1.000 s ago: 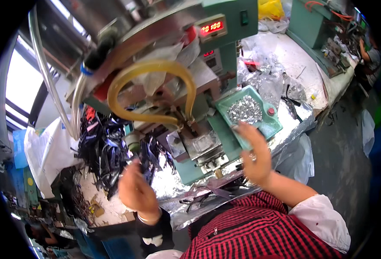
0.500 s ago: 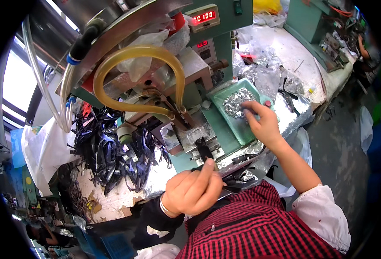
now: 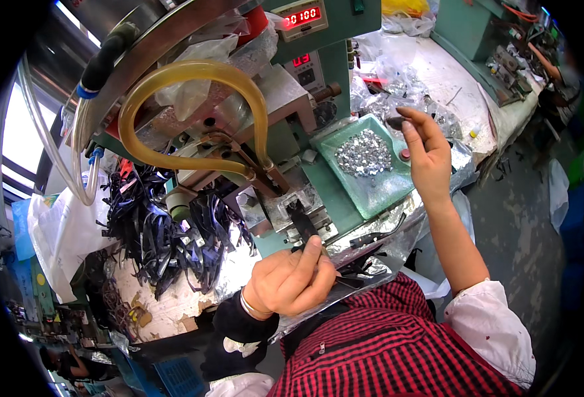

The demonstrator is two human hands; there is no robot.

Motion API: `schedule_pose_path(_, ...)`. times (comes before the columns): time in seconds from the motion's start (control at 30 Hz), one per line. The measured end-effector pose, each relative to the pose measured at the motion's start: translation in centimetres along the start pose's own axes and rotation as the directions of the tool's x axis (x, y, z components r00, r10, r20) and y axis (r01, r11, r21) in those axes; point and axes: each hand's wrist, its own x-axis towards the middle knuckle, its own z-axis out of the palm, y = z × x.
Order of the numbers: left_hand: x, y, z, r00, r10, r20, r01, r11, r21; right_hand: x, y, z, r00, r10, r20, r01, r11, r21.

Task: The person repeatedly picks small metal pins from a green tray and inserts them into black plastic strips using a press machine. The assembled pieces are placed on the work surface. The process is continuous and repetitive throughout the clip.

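Two bare hands are positioned at a green metal press [image 3: 340,59]. The left hand [image 3: 289,281] is closed, thumb and forefinger pinching a flat, matt black strap [image 3: 303,223]. The strap extends ahead of the fingertips, its far part lying on a blocky, bright steel fixture [image 3: 280,208]. The right hand [image 3: 431,159] is raised, ahead and to the right of the left, with bent fingers, thumb and forefinger close together. Whether these fingertips grip the small dark shape beside them is not discernible.

Immediately left of the right hand, a shallow, pale-green tray [image 3: 379,196] contains a mound of shiny silver bits [image 3: 363,152]. A glossy amber tube [image 3: 202,71] loops ahead of the left hand. A tangled heap of narrow black strips [image 3: 163,225] lies to its left.

The strap's near end is hidden inside the left hand. The press top is cut off by the upper edge. Individual bits are too small to define.

A band of green base plate [image 3: 330,190] separates the strap from the tray. Grey floor [image 3: 520,225] lies right of the right forearm.
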Motion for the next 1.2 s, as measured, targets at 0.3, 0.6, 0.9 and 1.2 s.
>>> schedule_pose_path(0.3,-0.7,0.2,0.2,0.999,-0.052,-0.005,0.052,0.999,0.003,-1.0,6.9,-1.8,0.980,0.186,0.068,-0.163,0.954,-0.253)
schedule_pose_path(0.6,-1.2,0.9,0.1,0.980,-0.197,-0.012,0.197,0.980,-0.032,-5.3,5.2,-0.5,0.929,-0.108,0.353,0.337,0.642,-0.689)
schedule_pose_path(0.9,-5.1,2.8,-10.5,0.473,-0.805,-0.360,0.881,0.435,0.184,-7.2,8.7,-3.8,0.961,0.075,0.268,0.049,0.902,-0.429)
schedule_pose_path(1.2,-18.6,-7.7,1.4,0.049,-0.968,-0.245,0.944,-0.036,0.329,-2.9,10.6,2.3,0.906,0.082,0.416,0.058,0.948,-0.313)
